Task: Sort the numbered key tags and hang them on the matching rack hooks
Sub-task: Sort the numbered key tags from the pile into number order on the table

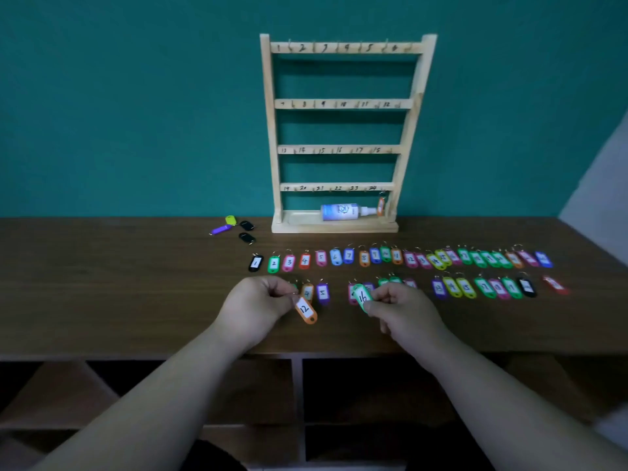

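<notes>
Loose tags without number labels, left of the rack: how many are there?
4: a yellow-green tag nearest the wall, a purple tag left, two black tags right. None seem hidden.

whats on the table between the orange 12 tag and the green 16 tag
In the head view, a purple tag marked 5 lies between the orange 12 tag and the green 16 tag, slightly farther back; the tabletop beside it is bare.
</notes>
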